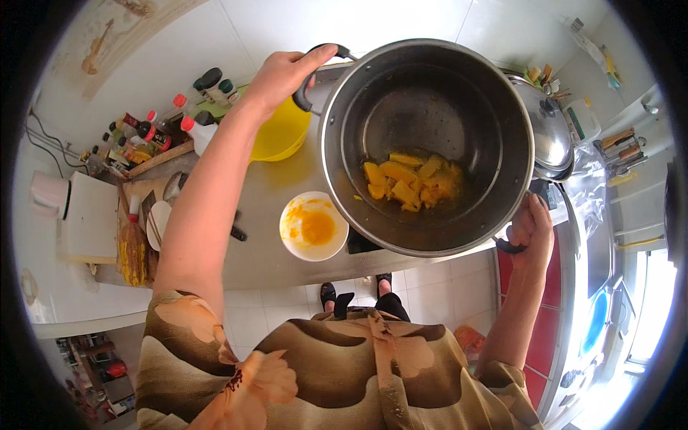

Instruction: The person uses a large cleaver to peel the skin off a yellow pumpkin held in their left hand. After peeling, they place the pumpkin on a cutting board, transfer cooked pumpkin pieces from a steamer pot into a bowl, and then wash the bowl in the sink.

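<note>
A large dark pot [435, 107] with a steel rim is held up over the counter, tilted towards me. My left hand [293, 75] grips its left black handle. Around the right-hand handle, low on the near side, my right hand [532, 228] is closed. Orange-yellow chunks that look like cooked pumpkin [406, 183] lie gathered at the pot's lower inside, some of them mashed. Just left of the pot stands a white bowl [301, 250] with orange puree in it. Behind my left forearm is a yellow basin [282, 131], partly hidden.
Several bottles and jars [153, 134] line the back left. A whole long squash [134, 258] lies at the left near a cleaver and a white dish. A black-handled knife [238, 233] rests left of the bowl. At the right are a steel lidded pan [548, 129] and the sink [596, 269].
</note>
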`<state>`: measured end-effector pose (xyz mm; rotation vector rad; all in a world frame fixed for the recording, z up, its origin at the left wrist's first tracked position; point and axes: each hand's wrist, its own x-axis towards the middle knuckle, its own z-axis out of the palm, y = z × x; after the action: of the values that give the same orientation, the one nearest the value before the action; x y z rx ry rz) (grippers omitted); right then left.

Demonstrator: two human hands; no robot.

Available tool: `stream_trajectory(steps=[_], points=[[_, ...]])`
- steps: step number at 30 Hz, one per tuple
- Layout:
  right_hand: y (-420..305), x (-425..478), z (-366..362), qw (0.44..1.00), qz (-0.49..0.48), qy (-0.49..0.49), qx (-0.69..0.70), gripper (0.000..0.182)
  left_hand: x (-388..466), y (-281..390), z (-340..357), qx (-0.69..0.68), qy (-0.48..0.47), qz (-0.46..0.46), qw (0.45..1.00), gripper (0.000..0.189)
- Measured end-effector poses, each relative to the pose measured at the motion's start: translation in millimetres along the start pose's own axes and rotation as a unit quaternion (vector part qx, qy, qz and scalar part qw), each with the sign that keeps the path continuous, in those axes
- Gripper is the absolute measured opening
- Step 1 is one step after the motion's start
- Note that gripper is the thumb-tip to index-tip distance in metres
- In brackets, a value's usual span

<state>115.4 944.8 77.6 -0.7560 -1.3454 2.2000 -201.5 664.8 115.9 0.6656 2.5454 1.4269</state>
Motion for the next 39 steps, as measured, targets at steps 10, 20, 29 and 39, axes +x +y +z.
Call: stream_trajectory(steps=[10, 20, 29, 39], points=[[12.1, -36.4, 52.1, 0.986, -0.148, 0.013, -0.072, 0.024, -92.0, -4.3, -69.1, -0.142, 0.100, -0.029, 0.984, 0.060], [41.7, -56.9, 89.1, 0.970, -0.218, -0.006, -0.108, 0.037, -148.0, -33.5, -111.4, -0.311, 0.113, -0.102, 0.938, 0.044], [72.9, -39.3, 88.8, 0.933, -0.321, -0.028, -0.161, 0.043, -180.7, -77.0, -88.0, -0.347, 0.278, -0.081, 0.892, 0.036], [100.9, -27.7, 91.9, 0.917, -0.357, -0.054, -0.171, 0.046, -202.2, -117.3, -65.7, -0.443, 0.363, -0.051, 0.818, 0.025]])
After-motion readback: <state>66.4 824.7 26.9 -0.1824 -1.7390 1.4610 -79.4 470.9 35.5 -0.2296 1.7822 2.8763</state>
